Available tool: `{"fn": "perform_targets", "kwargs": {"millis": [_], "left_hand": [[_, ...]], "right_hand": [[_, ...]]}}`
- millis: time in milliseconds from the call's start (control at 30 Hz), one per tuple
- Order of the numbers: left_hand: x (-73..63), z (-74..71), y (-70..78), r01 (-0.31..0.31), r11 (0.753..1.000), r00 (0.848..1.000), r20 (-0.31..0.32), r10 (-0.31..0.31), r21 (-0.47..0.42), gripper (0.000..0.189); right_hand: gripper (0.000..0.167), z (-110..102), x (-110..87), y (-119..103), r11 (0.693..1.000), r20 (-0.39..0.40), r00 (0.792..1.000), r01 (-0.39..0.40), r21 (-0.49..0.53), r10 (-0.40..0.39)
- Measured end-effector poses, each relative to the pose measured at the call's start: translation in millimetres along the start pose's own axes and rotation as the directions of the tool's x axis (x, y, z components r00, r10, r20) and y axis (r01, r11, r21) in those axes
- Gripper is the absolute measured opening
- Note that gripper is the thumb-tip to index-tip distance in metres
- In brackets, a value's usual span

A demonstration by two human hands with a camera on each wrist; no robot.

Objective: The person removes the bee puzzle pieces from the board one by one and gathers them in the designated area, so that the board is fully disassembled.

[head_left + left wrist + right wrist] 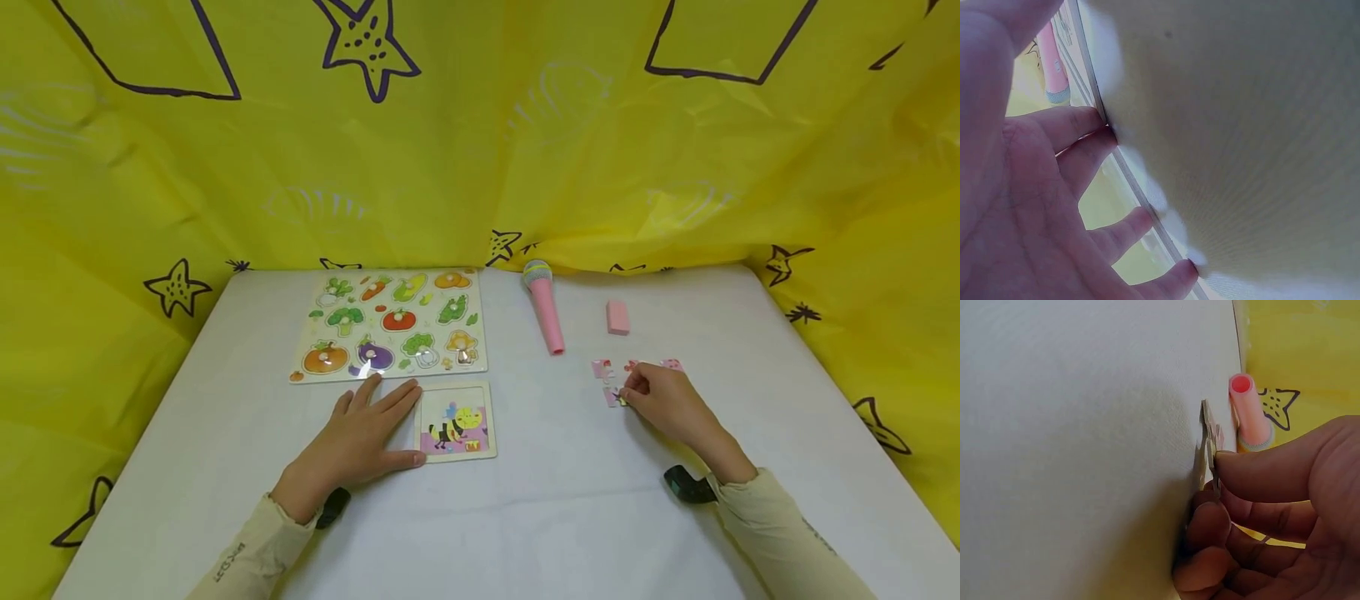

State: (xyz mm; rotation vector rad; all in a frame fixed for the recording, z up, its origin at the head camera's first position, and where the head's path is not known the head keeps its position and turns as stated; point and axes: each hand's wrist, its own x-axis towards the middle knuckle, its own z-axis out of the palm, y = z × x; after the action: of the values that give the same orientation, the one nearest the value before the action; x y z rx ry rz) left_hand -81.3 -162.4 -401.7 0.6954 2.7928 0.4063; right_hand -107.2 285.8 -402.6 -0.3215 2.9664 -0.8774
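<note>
My left hand lies with its fingers spread along the left side of a small framed jigsaw puzzle. Its thumb and index finger touch the puzzle's frame. The partly filled puzzle shows a bee on pink, with a pale area at the top. Over on the right, my right hand pinches a thin jigsaw piece between thumb and fingers, low over the table. Loose pink jigsaw pieces lie just beyond that hand, some partly hidden by it.
A vegetable peg puzzle board lies behind the left hand. Farther back are a pink toy microphone and a small pink block. A yellow patterned curtain borders the white table.
</note>
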Motion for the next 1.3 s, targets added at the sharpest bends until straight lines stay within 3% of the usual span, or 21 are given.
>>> {"fn": "perform_targets", "kwargs": {"millis": [200,500,700,1300], "left_hand": [[0.3,0.5,-0.9,-0.004,1.000,1.000,-0.007,0.004,0.003,0.094],[0.7,1.0,-0.9,-0.003,1.000,1.000,-0.005,0.003,0.007,0.094],[0.4,0.4,-0.9,0.002,1.000,1.000,0.001,-0.002,0.007,0.094],[0.8,0.2,-2.0,0.005,1.000,1.000,0.009,-0.005,-0.004,0.095]], "right_hand": [[0.017,-2,0.3,0,0.999,0.006,1.000,0.008,-0.035,-0.008],[0.008,1,2.0,-6,0.998,-0.037,0.999,-0.016,0.059,0.019],[0.008,8,9.4,-24,0.986,-0.043,0.999,0.011,0.166,-0.004],[0.007,40,31.2,-84,0.942,-0.030,0.989,0.147,0.302,-0.145]]}}
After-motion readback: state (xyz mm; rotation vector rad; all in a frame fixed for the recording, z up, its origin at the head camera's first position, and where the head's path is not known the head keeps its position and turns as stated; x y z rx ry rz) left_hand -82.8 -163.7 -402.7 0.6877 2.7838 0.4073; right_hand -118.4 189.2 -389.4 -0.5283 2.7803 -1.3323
